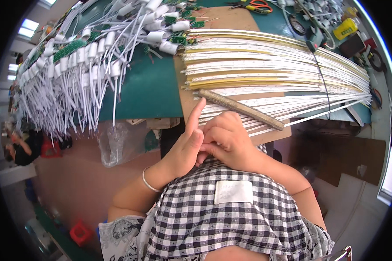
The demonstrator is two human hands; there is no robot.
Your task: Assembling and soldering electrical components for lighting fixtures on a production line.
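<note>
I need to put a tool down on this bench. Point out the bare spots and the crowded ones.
Free: the green mat between the white wire bundles and the fanned white strips. Crowded: the brown board under the strips and wooden stick, and the far right corner with scissors and yellow bottle.

white rectangular label (233, 192) on checked apron, yellow bottle (345, 28) top right

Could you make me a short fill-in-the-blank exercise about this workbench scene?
1. The long white and yellow strips lie fanned out on the ____ bench top.
2. A thin silver bangle sits on the ____ wrist.
3. The left hand and right hand are ____ each other.
4. The orange-handled scissors lie at the bench's ____ edge.

Missing words: green; left; touching; far
</note>
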